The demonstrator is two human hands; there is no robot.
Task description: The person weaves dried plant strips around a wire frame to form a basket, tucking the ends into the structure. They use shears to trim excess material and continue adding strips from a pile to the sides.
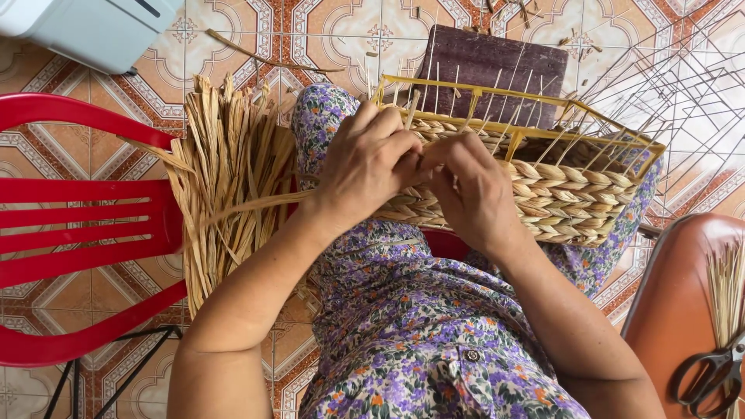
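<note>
A half-woven straw basket [566, 194] on a yellow wire frame [497, 95] rests on my lap, thin stakes sticking up from its rim. My left hand [365, 167] grips the basket's near left end and pinches a dry straw strand [248, 206] that trails off to the left. My right hand [473, 194] lies against the woven side right beside it, fingers curled on the weave where the strand enters. Both hands touch each other at the fingertips.
A bundle of dry straw strips [229, 178] lies across a red plastic chair [85, 225] on my left. Black scissors [710, 376] and thin stalks sit on an orange-brown seat [671, 310] at right. A dark board [497, 66] lies behind the basket on the patterned tile floor.
</note>
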